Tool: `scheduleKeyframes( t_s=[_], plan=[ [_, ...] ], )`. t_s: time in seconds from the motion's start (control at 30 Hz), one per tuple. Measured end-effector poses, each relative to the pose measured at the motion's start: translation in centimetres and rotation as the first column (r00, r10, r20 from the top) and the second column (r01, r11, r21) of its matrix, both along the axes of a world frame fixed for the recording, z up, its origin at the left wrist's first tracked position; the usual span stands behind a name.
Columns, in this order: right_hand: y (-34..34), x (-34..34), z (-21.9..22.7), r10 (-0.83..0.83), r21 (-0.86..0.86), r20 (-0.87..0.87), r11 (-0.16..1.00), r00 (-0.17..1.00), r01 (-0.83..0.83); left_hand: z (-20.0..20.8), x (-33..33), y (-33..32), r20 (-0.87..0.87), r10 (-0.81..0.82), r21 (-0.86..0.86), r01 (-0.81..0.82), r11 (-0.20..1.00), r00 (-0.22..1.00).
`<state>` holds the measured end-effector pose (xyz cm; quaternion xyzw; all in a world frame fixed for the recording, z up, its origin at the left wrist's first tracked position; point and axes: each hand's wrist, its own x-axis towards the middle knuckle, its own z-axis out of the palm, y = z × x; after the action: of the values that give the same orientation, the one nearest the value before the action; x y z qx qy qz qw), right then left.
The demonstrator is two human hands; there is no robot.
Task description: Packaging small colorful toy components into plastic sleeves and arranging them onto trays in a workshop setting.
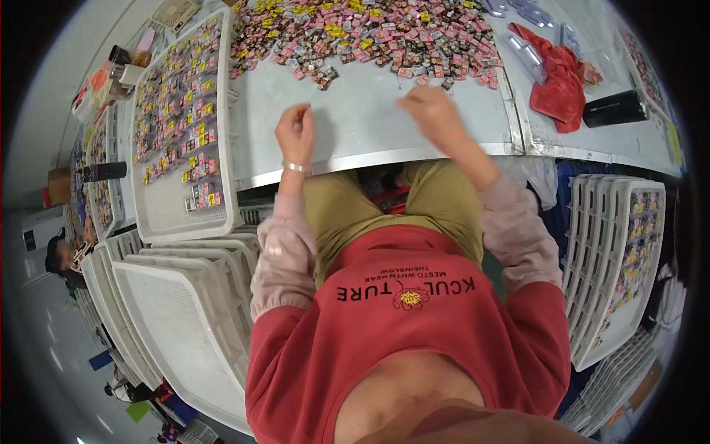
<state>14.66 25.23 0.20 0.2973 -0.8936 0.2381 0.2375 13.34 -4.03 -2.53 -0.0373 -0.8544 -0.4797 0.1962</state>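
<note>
Over the near part of the pale work table (pixel 359 137), my left hand (pixel 296 137) hangs with its fingers curled together. Whatever they may hold is hidden. To its right, my right hand (pixel 436 115) reaches forward, its fingertips near the front edge of a big heap of small printed pieces (pixel 384 37) in pink, black and yellow. Motion smears those fingers, so their grip does not show. Left of my hands stands a white plastic tray (pixel 171 220) that carries rows of the same kind of small pieces.
Stacked white trays (pixel 174 314) fill the lower left, and more upright trays (pixel 588 259) stand at the right. A red cloth (pixel 556 89), a black cylinder (pixel 615 109) and clear plastic containers (pixel 526 58) lie on the table's right side. Other people (pixel 63 255) appear far left.
</note>
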Motion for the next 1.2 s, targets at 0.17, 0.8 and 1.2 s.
scheduleKeyframes(
  t_s=[0.17,0.8,1.2],
  plan=[
    [-3.8,1.6,-2.6,0.019,0.035,0.057,0.999,0.998,-0.021,0.0,-5.3,1.9,-0.037,-0.043,-0.249,0.032,0.968,0.998],
    [3.7,-0.7,-1.8,-0.252,-0.141,0.434,0.929,0.865,0.341,-0.1,-4.8,2.7,-0.229,0.043,-0.409,-0.136,0.902,0.972],
    [-1.4,1.0,2.1,0.836,-0.911,0.241,0.019,0.493,0.412,5.1,1.2,11.2,0.138,-0.637,0.809,0.285,0.515,0.758]
  ],
)
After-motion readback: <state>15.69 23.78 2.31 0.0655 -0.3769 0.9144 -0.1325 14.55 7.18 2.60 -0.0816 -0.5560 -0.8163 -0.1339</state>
